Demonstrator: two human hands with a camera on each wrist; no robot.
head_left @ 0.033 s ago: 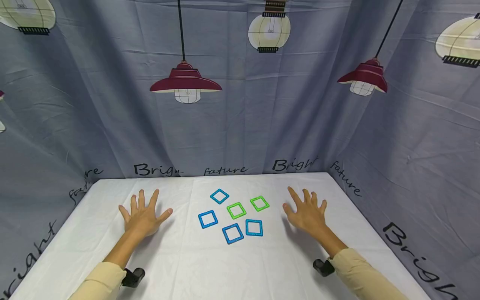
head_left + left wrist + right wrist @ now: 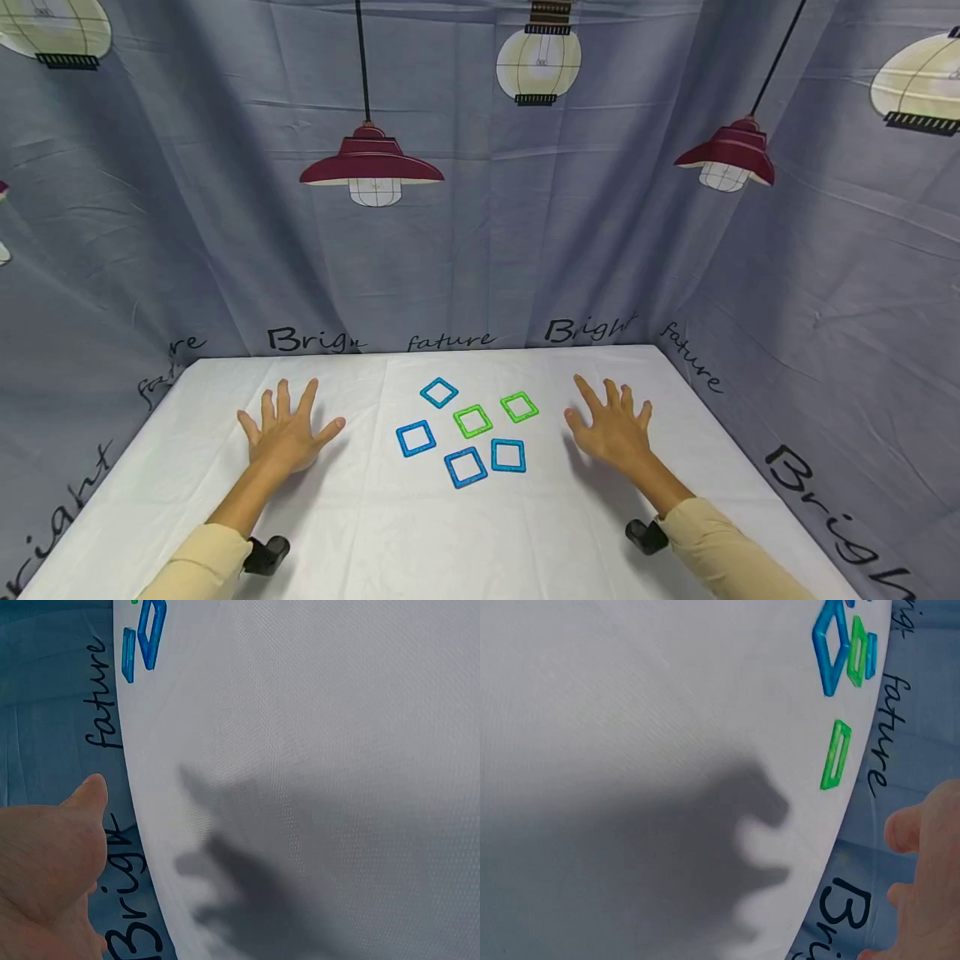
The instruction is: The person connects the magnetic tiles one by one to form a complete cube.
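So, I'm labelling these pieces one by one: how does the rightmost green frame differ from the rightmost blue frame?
Colour: the green frame is bright green, the blue frame blue.
Pose: the green frame lies turned, diamond-like, in the head view; the blue frame sits nearly square-on.
Place: the green frame lies farther from the person than the blue frame.
Both are open, four-sided frames lying untouched on the white cloth.

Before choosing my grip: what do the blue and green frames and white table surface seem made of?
Blue frames: probably plastic, glossy and perhaps translucent, by light streaks along their bars.
Green frames: likely the same plastic, with similar highlights.
White table surface: seemingly matte woven cloth, given its fine weave and creases.
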